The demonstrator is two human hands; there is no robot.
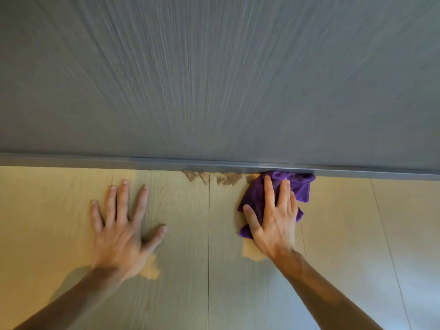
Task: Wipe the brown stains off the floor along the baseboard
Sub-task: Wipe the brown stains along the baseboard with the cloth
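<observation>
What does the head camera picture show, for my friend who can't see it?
A right hand presses a crumpled purple cloth onto pale wood-look floor beside brown stains along a grey baseboard. The left hand rests flat, fingers spread.

Two bare forearms reach in from the bottom edge, with no sleeves, watch or bracelet on either wrist. The left hand [121,232] and the right hand [273,220] wear no gloves or rings; fingernails are short and unpainted, tendons showing along the backs
</observation>
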